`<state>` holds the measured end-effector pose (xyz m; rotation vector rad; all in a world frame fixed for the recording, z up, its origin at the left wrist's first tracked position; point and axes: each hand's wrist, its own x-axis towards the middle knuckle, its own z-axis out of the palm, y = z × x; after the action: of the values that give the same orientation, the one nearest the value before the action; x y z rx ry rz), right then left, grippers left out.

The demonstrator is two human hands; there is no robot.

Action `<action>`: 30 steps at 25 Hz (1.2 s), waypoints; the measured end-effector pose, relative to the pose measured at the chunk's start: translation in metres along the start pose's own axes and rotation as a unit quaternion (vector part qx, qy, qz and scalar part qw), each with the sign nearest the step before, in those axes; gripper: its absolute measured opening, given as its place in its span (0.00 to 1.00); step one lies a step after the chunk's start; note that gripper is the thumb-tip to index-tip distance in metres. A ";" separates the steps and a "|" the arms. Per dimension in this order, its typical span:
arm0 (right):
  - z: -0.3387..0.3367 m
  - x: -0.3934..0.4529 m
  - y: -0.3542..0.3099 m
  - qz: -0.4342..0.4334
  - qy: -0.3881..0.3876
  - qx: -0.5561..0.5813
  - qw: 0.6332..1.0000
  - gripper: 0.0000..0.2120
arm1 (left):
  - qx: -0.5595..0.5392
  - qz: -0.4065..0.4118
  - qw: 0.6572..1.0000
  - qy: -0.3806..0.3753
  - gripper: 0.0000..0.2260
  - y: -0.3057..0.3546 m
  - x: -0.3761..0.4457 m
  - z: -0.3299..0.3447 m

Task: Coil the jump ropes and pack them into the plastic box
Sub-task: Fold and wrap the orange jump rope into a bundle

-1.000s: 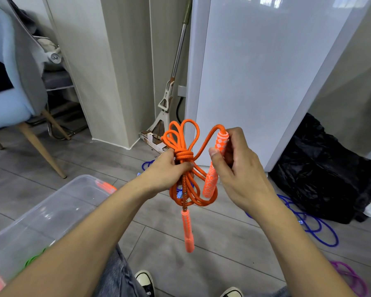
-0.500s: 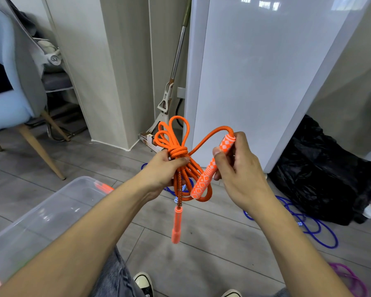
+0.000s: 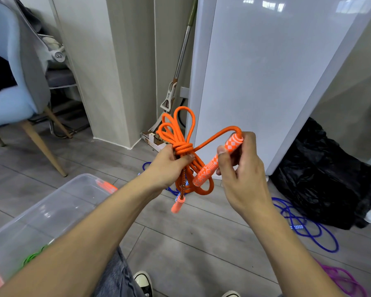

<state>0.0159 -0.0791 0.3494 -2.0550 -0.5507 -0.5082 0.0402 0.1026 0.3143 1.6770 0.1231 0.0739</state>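
My left hand [image 3: 167, 166] grips a coiled orange jump rope [image 3: 176, 129] at its wrapped middle, loops standing up above the fist. One orange handle [image 3: 177, 205] dangles below. My right hand [image 3: 242, 168] pinches the other patterned orange handle [image 3: 216, 161], tilted, its rope end arching back to the wrap. The clear plastic box [image 3: 58, 202] lies low at the left, with a green rope [image 3: 33, 257] inside. A blue rope [image 3: 304, 228] and a purple rope [image 3: 343, 279] lie loose on the floor to the right.
A blue chair [image 3: 11, 82] stands far left. A mop [image 3: 176, 82] leans in the corner beside a white cabinet [image 3: 266, 71]. A black bag [image 3: 330, 179] sits at the right. My shoes [image 3: 144, 281] show at the bottom edge.
My right hand has tilted the patterned handle from nearly upright to a slant and drawn it right. The dangling handle has swung up and left. Both hands sit slightly lower.
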 end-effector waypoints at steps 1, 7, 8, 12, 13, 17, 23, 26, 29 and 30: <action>0.001 -0.001 -0.002 -0.010 -0.003 -0.008 1.000 0.07 | 0.001 0.002 1.000 0.003 0.07 0.000 -0.001 0.000; 0.009 -0.004 -0.005 -0.013 0.024 0.030 0.999 0.07 | 0.013 0.006 1.000 -0.001 0.06 0.003 -0.001 -0.003; 0.009 -0.003 -0.004 -0.001 0.035 0.043 0.998 0.06 | -0.001 0.001 1.000 -0.006 0.06 0.002 0.000 -0.003; 0.007 0.000 -0.003 0.043 0.054 0.082 0.994 0.08 | -0.038 -0.016 0.999 -0.005 0.08 0.001 0.000 0.001; 0.007 0.000 -0.004 0.040 0.047 0.080 0.995 0.07 | -0.047 -0.014 0.999 0.000 0.09 0.001 -0.001 0.002; 0.012 -0.003 -0.001 0.013 -0.064 0.038 0.997 0.05 | -0.101 -0.008 0.995 0.021 0.08 0.003 -0.001 0.004; 0.015 -0.001 0.015 0.012 -0.097 -0.124 0.988 0.12 | -0.212 -0.038 0.974 0.072 0.05 0.009 0.000 0.003; 0.018 -0.002 0.005 0.147 -0.120 0.217 0.958 0.16 | -0.315 -0.100 0.943 0.037 0.07 0.013 0.001 -0.001; 0.026 -0.005 0.008 0.177 -0.210 0.282 0.919 0.27 | -0.365 -0.131 0.922 0.008 0.12 0.013 0.001 -0.007; 0.030 -0.007 0.010 0.173 -0.250 0.263 0.916 0.25 | -0.370 -0.135 0.919 0.005 0.13 0.011 0.004 -0.010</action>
<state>0.0199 -0.0595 0.3239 -1.6861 -0.5286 0.3628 0.0433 0.1114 0.3262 0.8893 0.2946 -0.0739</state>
